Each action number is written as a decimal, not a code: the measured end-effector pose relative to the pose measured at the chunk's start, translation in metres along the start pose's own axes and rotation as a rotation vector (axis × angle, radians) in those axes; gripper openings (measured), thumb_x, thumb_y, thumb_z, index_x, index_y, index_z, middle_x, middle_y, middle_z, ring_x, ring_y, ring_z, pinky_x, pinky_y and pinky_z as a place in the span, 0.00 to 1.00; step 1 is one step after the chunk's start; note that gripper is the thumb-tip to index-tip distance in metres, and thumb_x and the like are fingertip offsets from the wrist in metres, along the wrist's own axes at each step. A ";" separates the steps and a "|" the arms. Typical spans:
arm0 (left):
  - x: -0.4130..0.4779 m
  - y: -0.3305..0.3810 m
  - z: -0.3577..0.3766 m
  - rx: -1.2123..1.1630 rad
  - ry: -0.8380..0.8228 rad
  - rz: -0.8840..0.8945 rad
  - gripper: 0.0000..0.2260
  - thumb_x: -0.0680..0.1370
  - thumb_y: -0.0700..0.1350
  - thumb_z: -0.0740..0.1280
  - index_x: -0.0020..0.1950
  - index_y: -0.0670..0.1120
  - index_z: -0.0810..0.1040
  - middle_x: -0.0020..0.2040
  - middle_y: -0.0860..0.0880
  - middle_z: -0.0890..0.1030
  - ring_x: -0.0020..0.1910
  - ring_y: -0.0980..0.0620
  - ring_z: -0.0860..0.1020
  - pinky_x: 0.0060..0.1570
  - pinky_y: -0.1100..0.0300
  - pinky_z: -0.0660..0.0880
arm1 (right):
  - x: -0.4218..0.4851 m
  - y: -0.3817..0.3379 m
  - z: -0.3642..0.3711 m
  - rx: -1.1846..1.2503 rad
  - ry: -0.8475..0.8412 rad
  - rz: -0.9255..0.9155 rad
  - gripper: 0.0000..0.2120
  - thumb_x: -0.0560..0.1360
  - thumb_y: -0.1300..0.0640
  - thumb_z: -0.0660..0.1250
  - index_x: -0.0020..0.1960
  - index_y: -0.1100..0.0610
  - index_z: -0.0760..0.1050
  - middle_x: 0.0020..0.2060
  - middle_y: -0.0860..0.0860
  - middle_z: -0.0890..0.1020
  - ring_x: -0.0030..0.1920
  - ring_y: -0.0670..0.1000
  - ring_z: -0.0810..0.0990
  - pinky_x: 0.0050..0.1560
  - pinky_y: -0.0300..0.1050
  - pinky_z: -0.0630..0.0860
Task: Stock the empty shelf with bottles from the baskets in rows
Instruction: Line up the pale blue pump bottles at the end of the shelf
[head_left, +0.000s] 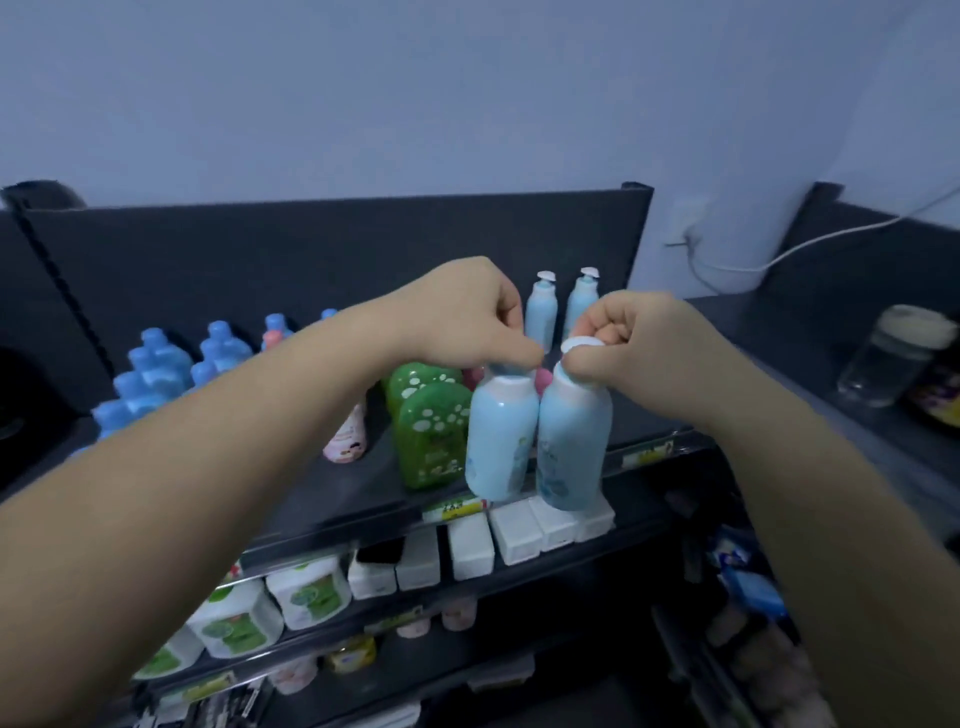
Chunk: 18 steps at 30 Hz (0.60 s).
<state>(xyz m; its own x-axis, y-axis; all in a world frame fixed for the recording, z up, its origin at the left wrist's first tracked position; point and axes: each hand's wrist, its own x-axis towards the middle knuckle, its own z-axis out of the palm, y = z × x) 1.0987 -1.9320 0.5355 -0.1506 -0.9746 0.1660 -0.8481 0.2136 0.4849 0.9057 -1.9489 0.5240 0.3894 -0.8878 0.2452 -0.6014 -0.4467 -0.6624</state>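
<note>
left pump bottle and right pump bottle, both pale blue, hang side by side from my hands: 1 under my left hand, 1 under my right hand. each hand is curled down over a bottle's top, fingers pinching the neck below the white pump head. the 2 bottles are upright, long axis near vertical, sides touching or nearly so, bases at the near lip of the top shelf. i cannot tell whether they rest on it.

straight beyond them, at the far back, 2 matching pump bottles stand in place, and the dark strip between looks free. so i judge the move runs away from me along that lane, both bottles kept upright. the green bottles sit just left of my left bottle, close enough to bump. neither hand leads; they are level, the right one nearer the shelf's right end.
</note>
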 end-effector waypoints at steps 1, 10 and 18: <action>0.010 0.003 0.002 0.001 0.006 0.009 0.11 0.66 0.51 0.72 0.36 0.43 0.81 0.29 0.48 0.81 0.27 0.51 0.75 0.30 0.58 0.73 | 0.004 0.005 -0.006 -0.001 0.018 0.015 0.04 0.68 0.56 0.72 0.42 0.55 0.80 0.30 0.45 0.77 0.30 0.44 0.71 0.35 0.39 0.69; 0.095 0.018 0.009 -0.079 0.086 0.110 0.12 0.67 0.51 0.72 0.38 0.42 0.82 0.34 0.47 0.82 0.30 0.55 0.73 0.33 0.57 0.74 | 0.052 0.036 -0.046 0.030 0.127 0.111 0.05 0.69 0.55 0.71 0.44 0.55 0.79 0.31 0.45 0.78 0.31 0.45 0.74 0.37 0.42 0.71; 0.166 0.003 0.010 -0.161 0.062 0.149 0.12 0.68 0.51 0.74 0.38 0.42 0.83 0.31 0.53 0.82 0.28 0.59 0.74 0.32 0.63 0.71 | 0.106 0.058 -0.053 0.016 0.218 0.123 0.03 0.69 0.56 0.72 0.42 0.54 0.79 0.29 0.44 0.76 0.30 0.44 0.72 0.37 0.42 0.71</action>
<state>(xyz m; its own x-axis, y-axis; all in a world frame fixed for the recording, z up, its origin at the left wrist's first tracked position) 1.0661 -2.0940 0.5556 -0.2327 -0.9263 0.2963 -0.7258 0.3682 0.5811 0.8756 -2.0751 0.5491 0.1534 -0.9391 0.3076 -0.6232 -0.3335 -0.7074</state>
